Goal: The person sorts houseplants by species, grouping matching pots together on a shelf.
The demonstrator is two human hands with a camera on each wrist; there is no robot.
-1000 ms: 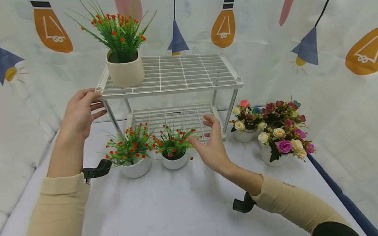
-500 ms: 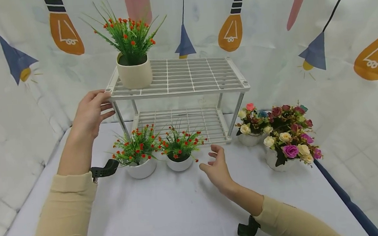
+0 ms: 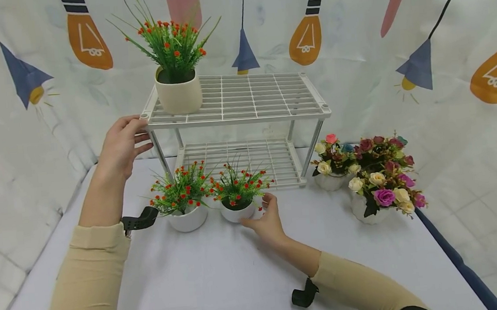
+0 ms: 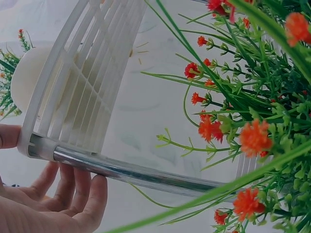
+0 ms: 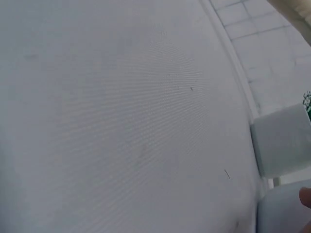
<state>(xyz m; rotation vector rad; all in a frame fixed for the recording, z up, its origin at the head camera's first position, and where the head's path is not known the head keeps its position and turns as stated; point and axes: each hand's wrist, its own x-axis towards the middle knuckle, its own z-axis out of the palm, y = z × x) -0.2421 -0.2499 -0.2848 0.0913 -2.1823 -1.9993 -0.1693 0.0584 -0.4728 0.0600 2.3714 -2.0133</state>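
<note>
My left hand (image 3: 118,146) holds the front left corner of a white two-tier wire shelf rack (image 3: 237,122). In the left wrist view, the thumb is at the corner and the other fingers (image 4: 92,199) curl under the metal post (image 4: 131,172). Close to the right side of a small white pot with red-flowered greenery (image 3: 237,214), my right hand (image 3: 270,226) has its thumb and fingers spread. In the right wrist view, a fingertip (image 5: 305,196) overlaps that pot (image 5: 279,211). A similar white pot (image 3: 188,221) stands just left of it.
A taller cream pot with red flowers (image 3: 180,96) stands on the top tier, left side. Several rose-filled pots cluster right of the rack, including a purple and cream one (image 3: 383,198). A printed curtain (image 3: 352,30) hangs behind the white-covered table (image 3: 206,280).
My right hand draws back from the lower tier, then comes left to the side of the middle small pot. The left hand stays on the rack's corner. The head view shifts slightly.
</note>
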